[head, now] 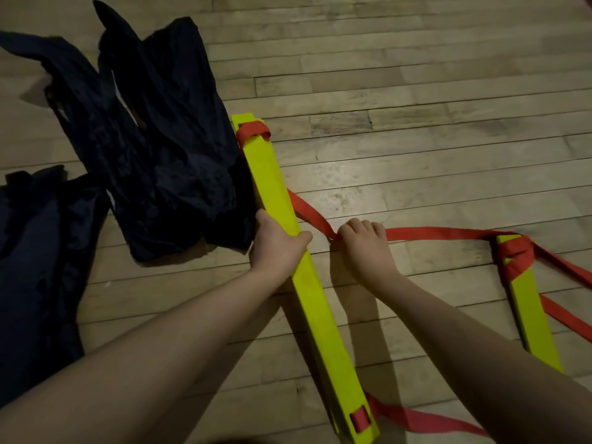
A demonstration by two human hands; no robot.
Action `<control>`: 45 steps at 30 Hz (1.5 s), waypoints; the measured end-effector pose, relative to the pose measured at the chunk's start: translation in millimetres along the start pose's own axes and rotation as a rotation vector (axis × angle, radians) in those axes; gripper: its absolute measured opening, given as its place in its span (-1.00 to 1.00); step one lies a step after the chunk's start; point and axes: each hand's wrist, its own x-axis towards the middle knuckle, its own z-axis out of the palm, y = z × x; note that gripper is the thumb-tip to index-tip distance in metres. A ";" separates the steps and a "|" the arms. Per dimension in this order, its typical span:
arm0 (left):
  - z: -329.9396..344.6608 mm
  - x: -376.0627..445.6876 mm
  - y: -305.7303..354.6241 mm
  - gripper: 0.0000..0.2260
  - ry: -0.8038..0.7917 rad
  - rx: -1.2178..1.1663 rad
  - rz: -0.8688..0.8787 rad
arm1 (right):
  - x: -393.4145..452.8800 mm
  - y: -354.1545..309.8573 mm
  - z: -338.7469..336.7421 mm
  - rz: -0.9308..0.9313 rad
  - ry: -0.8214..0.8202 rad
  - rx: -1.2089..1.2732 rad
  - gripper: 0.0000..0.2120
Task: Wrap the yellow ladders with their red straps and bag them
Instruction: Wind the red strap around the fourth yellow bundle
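We're gripping the yellow ladder stack [288, 238] with our left hand [278, 248], its length running away from us. Our right hand [365, 248] is pinching the red strap [432, 233]. It's all lying on a wooden floor [416, 91] beside dark bags [160, 139].

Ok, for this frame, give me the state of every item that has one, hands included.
Left hand: grips the near ladder bundle.
Right hand: pinches the red strap.
Near ladder bundle: stacked, not yet wrapped.
Red strap: loose, trailing across the floor.
Second ladder bundle: strap already wound round its top.
Dark bags: crumpled, lying on the floor.
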 end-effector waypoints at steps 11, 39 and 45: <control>-35.0 -21.5 -9.4 -0.46 0.171 -0.386 -0.137 | -40.0 -42.3 -29.4 -0.169 -0.059 0.372 -0.57; -121.2 -37.4 -64.6 -0.89 0.103 -0.577 -0.235 | -52.0 -148.3 -44.9 -0.071 -0.424 0.905 -0.63; -113.9 -32.6 -67.2 -0.78 0.072 -0.656 -0.230 | -61.4 -151.4 -35.4 0.014 -0.557 1.109 -0.49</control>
